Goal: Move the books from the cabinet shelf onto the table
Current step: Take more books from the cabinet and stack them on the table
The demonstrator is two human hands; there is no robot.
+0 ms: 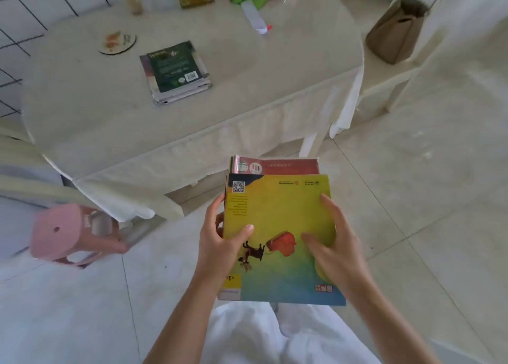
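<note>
A small stack of thin, glossy books (280, 234), judged light but prone to sliding, is held above the floor short of the counter (192, 121), gripped at its edge by the left hand (220, 242) and steadied by the right hand (335, 242) lying flat on top.

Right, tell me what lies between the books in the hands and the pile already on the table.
Head view: only bare tablecloth and its hanging edge separate the held books from the pile.
</note>
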